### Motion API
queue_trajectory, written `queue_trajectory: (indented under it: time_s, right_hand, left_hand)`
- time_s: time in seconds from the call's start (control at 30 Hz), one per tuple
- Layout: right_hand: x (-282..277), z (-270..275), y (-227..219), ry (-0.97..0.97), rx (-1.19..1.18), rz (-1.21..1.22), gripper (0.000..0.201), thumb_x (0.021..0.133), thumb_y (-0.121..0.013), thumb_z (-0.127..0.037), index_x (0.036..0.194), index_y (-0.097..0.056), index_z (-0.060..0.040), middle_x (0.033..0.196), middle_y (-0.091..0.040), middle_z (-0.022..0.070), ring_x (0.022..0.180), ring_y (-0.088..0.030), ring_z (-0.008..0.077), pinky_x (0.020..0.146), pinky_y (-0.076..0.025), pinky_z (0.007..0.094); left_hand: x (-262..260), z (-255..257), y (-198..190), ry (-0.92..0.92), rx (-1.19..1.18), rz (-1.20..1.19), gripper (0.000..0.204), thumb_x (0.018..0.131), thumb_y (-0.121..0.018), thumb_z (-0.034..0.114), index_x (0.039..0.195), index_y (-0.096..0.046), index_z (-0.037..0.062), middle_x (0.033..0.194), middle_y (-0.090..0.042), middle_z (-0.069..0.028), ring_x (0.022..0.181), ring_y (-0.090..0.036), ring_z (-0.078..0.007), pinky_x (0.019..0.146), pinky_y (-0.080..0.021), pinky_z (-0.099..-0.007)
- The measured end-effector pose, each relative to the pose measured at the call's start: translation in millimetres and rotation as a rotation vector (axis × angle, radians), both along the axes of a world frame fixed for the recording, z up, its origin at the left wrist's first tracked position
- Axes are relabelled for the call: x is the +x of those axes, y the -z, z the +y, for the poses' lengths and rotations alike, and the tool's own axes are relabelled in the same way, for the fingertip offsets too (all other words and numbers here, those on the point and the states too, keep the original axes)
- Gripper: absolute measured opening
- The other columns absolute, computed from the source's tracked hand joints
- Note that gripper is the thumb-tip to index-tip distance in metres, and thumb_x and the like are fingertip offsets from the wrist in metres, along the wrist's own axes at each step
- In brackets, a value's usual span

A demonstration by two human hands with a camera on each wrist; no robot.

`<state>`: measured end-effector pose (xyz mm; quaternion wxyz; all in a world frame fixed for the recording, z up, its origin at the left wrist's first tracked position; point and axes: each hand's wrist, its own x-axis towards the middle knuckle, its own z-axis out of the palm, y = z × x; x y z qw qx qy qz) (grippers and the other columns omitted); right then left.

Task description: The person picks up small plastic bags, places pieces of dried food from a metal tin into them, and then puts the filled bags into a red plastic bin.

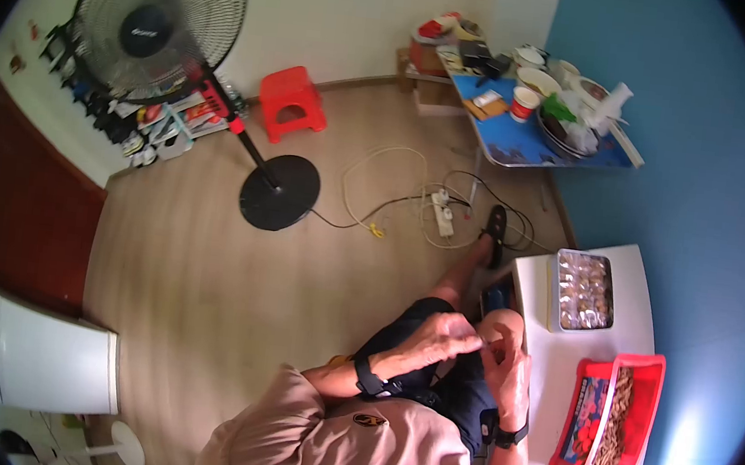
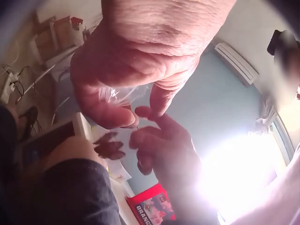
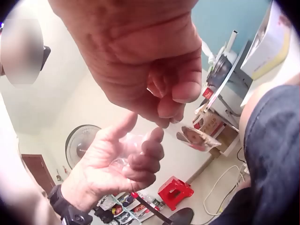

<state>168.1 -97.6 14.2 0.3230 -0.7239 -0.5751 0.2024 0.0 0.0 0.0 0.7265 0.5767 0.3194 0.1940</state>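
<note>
My left hand [image 1: 435,341] and right hand [image 1: 509,381] meet above my lap, their fingertips close together. In the right wrist view, a small clear packet with brown contents [image 3: 199,139] hangs at the right hand's fingertips, which pinch it. Crumpled clear plastic [image 3: 125,149] lies in the left palm with the fingers curled round it. On the white table to the right stand a metal tin [image 1: 554,292] of small clear packets [image 1: 584,291] and a red basket [image 1: 655,407] with brown pieces [image 1: 615,426].
A red stool [image 1: 291,101] and a standing fan [image 1: 153,28] are across the room. A blue folding table [image 1: 509,142] against the wall bears bowls and a red cup [image 1: 524,103]. Cables and a power strip [image 1: 442,214] lie on the floor. A white cabinet [image 1: 55,354] is at left.
</note>
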Motion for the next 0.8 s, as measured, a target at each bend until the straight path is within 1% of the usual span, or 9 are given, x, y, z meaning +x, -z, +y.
queue_trajectory:
  time_s: [0.03, 0.07, 0.1, 0.17, 0.27, 0.43, 0.53, 0.67, 0.8]
  right_hand:
    - [5, 4, 3, -0.022, 0.049, -0.070, 0.043, 0.079, -0.068, -0.002, 0.120, -0.055, -0.0058, 0.074, -0.067, 0.0150, 0.067, -0.068, 0.0318, 0.061, -0.054, 0.0385]
    - [6, 6, 3, -0.041, 0.128, -0.078, 0.043, 0.079, -0.067, -0.001, 0.120, -0.055, -0.0045, 0.073, -0.066, 0.0145, 0.066, -0.067, 0.0330, 0.060, -0.053, 0.0393]
    - [-35, -9, 2, -0.039, 0.118, -0.062, 0.045, 0.080, -0.067, -0.001, 0.123, -0.054, -0.0041, 0.075, -0.067, 0.0152, 0.069, -0.068, 0.0328, 0.062, -0.054, 0.0396]
    - [-40, -14, 18, -0.007, 0.157, -0.082, 0.050, 0.080, -0.067, -0.001, 0.128, -0.052, -0.0036, 0.078, -0.068, 0.0163, 0.070, -0.069, 0.0315, 0.063, -0.054, 0.0384]
    - [-38, -23, 13, 0.059, 0.047, 0.014, 0.053, 0.081, -0.067, -0.002, 0.131, -0.050, -0.0026, 0.082, -0.069, 0.0175, 0.070, -0.070, 0.0293, 0.062, -0.055, 0.0367]
    - [-30, -38, 18, 0.027, 0.078, 0.096, 0.063, 0.081, -0.065, 0.001, 0.139, -0.041, -0.0035, 0.079, -0.068, 0.0163, 0.068, -0.070, 0.0262, 0.062, -0.055, 0.0346]
    - [-23, -45, 22, 0.023, 0.164, 0.298, 0.076, 0.079, -0.060, 0.005, 0.148, -0.029, -0.0076, 0.080, -0.069, 0.0130, 0.066, -0.069, 0.0231, 0.065, -0.056, 0.0340]
    - [-16, -51, 31, 0.067, 0.121, 0.423, 0.076, 0.079, -0.058, 0.006, 0.148, -0.029, -0.0074, 0.082, -0.067, 0.0119, 0.067, -0.067, 0.0193, 0.066, -0.055, 0.0301]
    - [-12, -58, 48, 0.135, 0.134, 0.681, 0.072, 0.082, -0.056, 0.003, 0.148, -0.029, -0.0067, 0.079, -0.064, 0.0080, 0.065, -0.063, 0.0157, 0.062, -0.052, 0.0260]
  left_hand:
    - [11, -1, 4, 0.046, -0.028, -0.019, 0.044, 0.086, -0.070, 0.044, 0.100, -0.065, 0.0022, 0.073, -0.059, 0.0009, 0.065, -0.053, -0.0069, 0.057, -0.042, -0.0222]
    - [20, -2, 25, 0.064, -0.083, -0.141, 0.041, 0.086, -0.070, 0.044, 0.092, -0.064, 0.0040, 0.072, -0.058, 0.0013, 0.065, -0.053, -0.0064, 0.056, -0.041, -0.0216]
    - [-13, -24, 21, 0.030, -0.189, -0.067, 0.041, 0.086, -0.070, 0.045, 0.087, -0.062, 0.0051, 0.071, -0.057, 0.0013, 0.064, -0.053, -0.0063, 0.056, -0.041, -0.0216]
    - [-10, -27, 24, -0.003, -0.212, -0.013, 0.042, 0.086, -0.070, 0.046, 0.084, -0.060, 0.0054, 0.070, -0.057, 0.0010, 0.064, -0.053, -0.0065, 0.056, -0.041, -0.0215]
    - [2, -27, 26, 0.039, -0.183, -0.014, 0.038, 0.086, -0.069, 0.040, 0.087, -0.060, 0.0034, 0.070, -0.056, -0.0001, 0.063, -0.053, -0.0071, 0.055, -0.042, -0.0217]
    - [11, -32, 21, 0.103, -0.110, -0.031, 0.036, 0.087, -0.064, 0.035, 0.090, -0.061, -0.0006, 0.072, -0.058, -0.0036, 0.063, -0.056, -0.0101, 0.055, -0.047, -0.0229]
    - [20, -38, 40, 0.124, -0.110, -0.080, 0.036, 0.088, -0.062, 0.034, 0.095, -0.059, -0.0014, 0.074, -0.060, -0.0035, 0.064, -0.057, -0.0097, 0.056, -0.047, -0.0231]
    - [22, -42, 49, 0.128, -0.066, -0.164, 0.036, 0.088, -0.062, 0.034, 0.093, -0.059, -0.0020, 0.074, -0.060, -0.0037, 0.064, -0.057, -0.0095, 0.057, -0.048, -0.0232]
    - [25, -46, 45, 0.143, -0.031, -0.036, 0.027, 0.090, -0.059, 0.025, 0.092, -0.059, -0.0022, 0.075, -0.061, -0.0044, 0.065, -0.058, -0.0099, 0.058, -0.049, -0.0246]
